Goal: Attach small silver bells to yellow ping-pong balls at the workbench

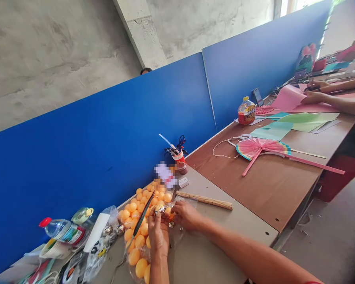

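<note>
My left hand (159,234) is closed round an orange ball (159,208) with shiny silver pieces on its surface. Just to its right, my right hand (185,215) has its fingers bent together beside the ball; whatever lies between the fingertips is too small to make out. Below those fingertips are small gold-coloured bits (171,224) by a clear plastic bag. Many plain orange balls (141,268) lie in clear plastic under and left of my left hand. A long dark strip or tool (143,215) with a pointed end rests across them.
Left of the balls are silver balls (107,230), a red-capped bottle (63,230) and plastic bags. A bundle of thin sticks (204,200) and an orange cup of tools (179,157) lie beyond my hands. A pink fan (262,148) is rightward; another person's hands (312,96) hold pink paper.
</note>
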### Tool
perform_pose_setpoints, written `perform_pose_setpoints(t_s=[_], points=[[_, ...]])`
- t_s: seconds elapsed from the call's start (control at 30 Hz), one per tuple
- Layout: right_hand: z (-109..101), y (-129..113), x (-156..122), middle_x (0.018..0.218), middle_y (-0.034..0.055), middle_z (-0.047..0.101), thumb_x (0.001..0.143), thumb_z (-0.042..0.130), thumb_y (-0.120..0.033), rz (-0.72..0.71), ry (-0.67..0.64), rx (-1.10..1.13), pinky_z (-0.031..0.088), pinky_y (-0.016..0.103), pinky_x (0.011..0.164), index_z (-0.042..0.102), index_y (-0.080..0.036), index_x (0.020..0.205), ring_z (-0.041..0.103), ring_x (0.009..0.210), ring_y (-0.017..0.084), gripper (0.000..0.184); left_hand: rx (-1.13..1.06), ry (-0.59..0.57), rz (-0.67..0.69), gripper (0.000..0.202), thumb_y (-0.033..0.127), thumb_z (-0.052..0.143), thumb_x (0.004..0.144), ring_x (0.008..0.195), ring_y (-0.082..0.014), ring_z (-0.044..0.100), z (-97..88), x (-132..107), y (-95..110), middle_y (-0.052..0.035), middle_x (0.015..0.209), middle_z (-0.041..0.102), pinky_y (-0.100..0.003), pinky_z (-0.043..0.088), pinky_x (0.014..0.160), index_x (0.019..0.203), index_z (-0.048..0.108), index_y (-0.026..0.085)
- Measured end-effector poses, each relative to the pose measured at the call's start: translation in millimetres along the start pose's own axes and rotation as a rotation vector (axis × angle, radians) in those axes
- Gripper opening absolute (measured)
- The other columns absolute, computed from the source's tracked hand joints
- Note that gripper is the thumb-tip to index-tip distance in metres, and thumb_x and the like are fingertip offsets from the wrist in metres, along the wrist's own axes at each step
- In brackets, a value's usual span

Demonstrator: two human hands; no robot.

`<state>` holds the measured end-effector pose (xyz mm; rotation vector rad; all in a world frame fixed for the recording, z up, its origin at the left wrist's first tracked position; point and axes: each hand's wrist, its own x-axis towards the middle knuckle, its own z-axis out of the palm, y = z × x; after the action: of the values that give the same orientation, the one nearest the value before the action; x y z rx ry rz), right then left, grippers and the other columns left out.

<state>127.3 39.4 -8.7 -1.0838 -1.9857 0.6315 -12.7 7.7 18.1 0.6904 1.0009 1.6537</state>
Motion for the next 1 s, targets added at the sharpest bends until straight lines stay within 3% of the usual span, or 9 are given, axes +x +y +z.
perform_pose_setpoints(t_s=[0.1, 0.2, 0.5, 0.63, 0.8, 0.93, 1.0], points=[[7, -4, -5, 0.091, 0.0098, 0.065, 0.078, 0.056, -0.018, -0.044, -0.128, -0.246, 0.038, 0.033, 0.075, 0.066, -0.016, 0.086, 0.054, 0.086, 0.023, 0.013, 0.022, -0.022, 0.005, 0.052, 0.034, 0.085, 0.059, 0.065, -0.0122, 0.065, 1.3, -1, -1, -0.0018, 0.084, 0.068, -0.024, 0.053, 0.063, 0.104, 0.061, 0.019], [6, -9, -7, 0.093, 0.0095, 0.065, 0.080, 0.058, -0.020, -0.052, -0.190, -0.340, 0.036, 0.033, 0.076, 0.066, -0.017, 0.085, 0.053, 0.088, 0.023, 0.010, 0.060, -0.033, 0.019, 0.047, 0.034, 0.083, 0.062, 0.065, -0.0124, 0.065, 3.3, -3, -2, -0.0026, 0.084, 0.068, -0.024, 0.054, 0.062, 0.101, 0.061, 0.018], [9, -18, -6, 0.087, 0.0102, 0.066, 0.081, 0.059, -0.021, 0.000, -0.130, -0.312, 0.034, 0.034, 0.073, 0.065, -0.017, 0.077, 0.052, 0.086, 0.024, 0.009, 0.131, -0.072, 0.025, 0.054, 0.041, 0.080, 0.063, 0.068, -0.0163, 0.066, 3.3, -3, -5, -0.0040, 0.084, 0.068, -0.030, 0.055, 0.066, 0.108, 0.061, 0.018], [13, -12, -4, 0.082, 0.0086, 0.064, 0.077, 0.056, -0.015, 0.005, -0.016, -0.167, 0.034, 0.030, 0.067, 0.060, -0.016, 0.070, 0.051, 0.077, 0.019, 0.009, 0.142, -0.019, 0.040, 0.057, 0.044, 0.082, 0.060, 0.070, -0.0162, 0.065, -0.6, 1, -7, -0.0037, 0.087, 0.068, -0.030, 0.053, 0.068, 0.108, 0.063, 0.019], [5, -3, 3, 0.072, 0.0028, 0.058, 0.072, 0.046, -0.006, 0.168, 0.187, 0.152, 0.032, 0.025, 0.059, 0.051, -0.018, 0.070, 0.048, 0.065, 0.014, 0.013, 0.126, -0.013, 0.005, 0.059, 0.041, 0.082, 0.062, 0.077, -0.0171, 0.066, -3.6, 2, -7, -0.0039, 0.093, 0.067, -0.032, 0.054, 0.073, 0.113, 0.060, 0.020], [3, 0, 8, 0.062, -0.0036, 0.051, 0.072, 0.051, -0.011, 0.294, 0.243, 0.487, 0.032, 0.022, 0.054, 0.047, -0.020, 0.069, 0.045, 0.055, 0.011, 0.010, 0.123, -0.047, -0.009, 0.059, 0.039, 0.081, 0.064, 0.075, -0.0166, 0.066, -1.6, 0, -8, -0.0041, 0.091, 0.068, -0.031, 0.054, 0.070, 0.115, 0.059, 0.020], [5, 1, 11, 0.056, -0.0065, 0.047, 0.073, 0.056, -0.019, 0.356, 0.212, 0.705, 0.031, 0.022, 0.050, 0.047, -0.020, 0.070, 0.042, 0.049, 0.009, 0.010, 0.113, -0.059, -0.017, 0.059, 0.038, 0.082, 0.063, 0.072, -0.0161, 0.066, -0.4, -1, -8, -0.0037, 0.089, 0.069, -0.030, 0.054, 0.069, 0.114, 0.060, 0.019]])
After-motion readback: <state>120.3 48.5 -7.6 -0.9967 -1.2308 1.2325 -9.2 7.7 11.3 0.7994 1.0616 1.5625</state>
